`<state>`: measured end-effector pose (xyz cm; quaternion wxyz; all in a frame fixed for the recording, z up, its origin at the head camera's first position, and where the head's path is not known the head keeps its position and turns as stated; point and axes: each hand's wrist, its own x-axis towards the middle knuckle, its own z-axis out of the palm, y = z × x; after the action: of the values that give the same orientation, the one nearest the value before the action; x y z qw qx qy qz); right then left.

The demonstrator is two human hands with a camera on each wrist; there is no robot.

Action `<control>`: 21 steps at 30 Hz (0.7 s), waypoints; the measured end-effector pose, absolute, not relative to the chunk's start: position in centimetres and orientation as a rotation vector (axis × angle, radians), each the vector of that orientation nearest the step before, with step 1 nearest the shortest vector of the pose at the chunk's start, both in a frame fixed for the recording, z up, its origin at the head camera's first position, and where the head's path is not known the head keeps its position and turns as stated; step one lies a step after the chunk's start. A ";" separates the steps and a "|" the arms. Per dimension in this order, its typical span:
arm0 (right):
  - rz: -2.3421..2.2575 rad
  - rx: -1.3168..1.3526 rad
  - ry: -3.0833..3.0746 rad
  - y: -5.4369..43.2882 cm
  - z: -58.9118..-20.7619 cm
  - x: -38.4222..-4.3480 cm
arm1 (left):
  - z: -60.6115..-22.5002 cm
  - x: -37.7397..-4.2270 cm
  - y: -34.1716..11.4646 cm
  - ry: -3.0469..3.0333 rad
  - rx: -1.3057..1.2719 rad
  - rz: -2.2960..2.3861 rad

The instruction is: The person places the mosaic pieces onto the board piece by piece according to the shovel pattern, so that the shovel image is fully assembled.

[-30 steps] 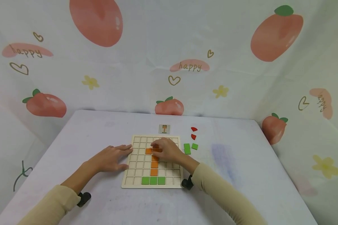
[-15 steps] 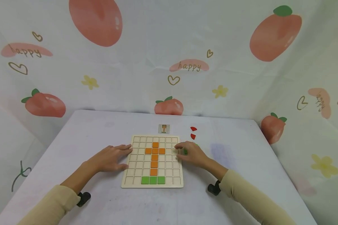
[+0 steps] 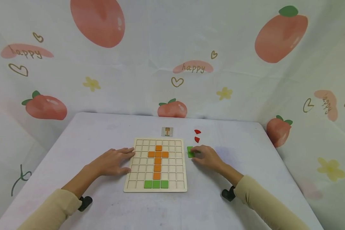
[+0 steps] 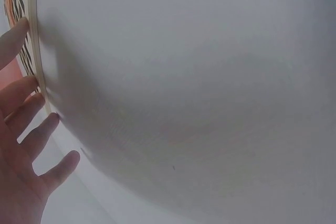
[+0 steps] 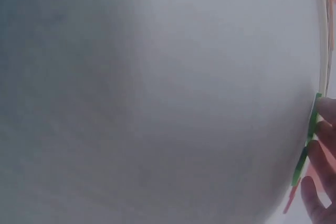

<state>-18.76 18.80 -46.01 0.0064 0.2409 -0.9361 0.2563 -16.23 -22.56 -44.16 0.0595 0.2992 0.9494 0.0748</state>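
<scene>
A pale square board (image 3: pixel 126 188) with a grid lies on the table in the head view. Orange square tiles (image 3: pixel 157 168) form a cross in its cells, above a row of three green square tiles (image 3: pixel 156 184). My left hand (image 3: pixel 112 162) rests at the board's left edge, its fingers (image 4: pixel 41 137) spread and touching the rim. My right hand (image 3: pixel 208 158) is right of the board, over the loose green pieces. Its thumb and forefinger stand apart at a green rectangle (image 3: pixel 190 152). A smaller green piece (image 5: pixel 300 165) is mostly hidden under this hand in the head view.
Two red wedge pieces (image 3: pixel 197 139) lie beyond the right hand. A small pattern card (image 3: pixel 167 131) lies behind the board. A white cloth with printed fruit hangs behind the table (image 3: pixel 103 127).
My right hand has moved off the board and rightward to the loose green pieces, uncovering the orange cross. My left hand stays at the board's left edge.
</scene>
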 end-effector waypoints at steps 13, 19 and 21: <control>0.871 0.858 -2.870 19.4 -46.4 -18.4 | -44.0 -16.2 -22.4 2.864 0.903 0.233; 0.865 0.836 -2.869 19.4 -46.5 -18.4 | -43.7 -16.2 -22.4 2.851 0.903 0.244; 0.865 0.829 -2.873 19.4 -46.5 -18.4 | -43.7 -16.2 -22.5 2.849 0.901 0.240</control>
<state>-18.43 19.40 -46.50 0.0146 0.2664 -0.9228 0.2779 -16.20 -22.45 -43.73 0.0717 0.2998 0.9479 0.0800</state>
